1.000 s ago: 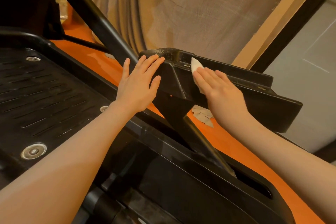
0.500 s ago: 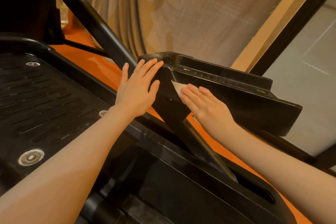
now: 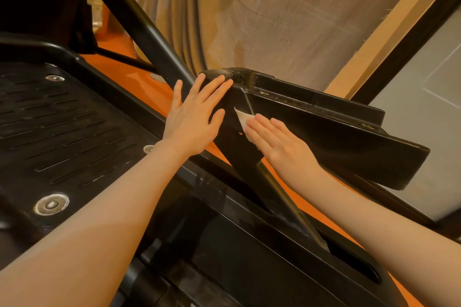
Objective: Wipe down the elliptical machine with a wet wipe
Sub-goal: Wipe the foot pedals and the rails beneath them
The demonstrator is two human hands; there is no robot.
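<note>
The elliptical machine [image 3: 287, 244] fills the near and middle of our view, black over an orange floor [image 3: 132, 75]. Its right pedal [image 3: 336, 132] is a shallow tray; we cannot tell whether anything lies inside. We read no brand or writing. Our left hand [image 3: 192, 117] lies flat with straight fingers against the pedal's near-left corner. Our right hand [image 3: 279, 142], fingers straight and together, presses the white wet wipe [image 3: 242, 117] against the pedal's side wall, just right of the left hand. A tan curtain [image 3: 262, 12] hangs beyond.
</note>
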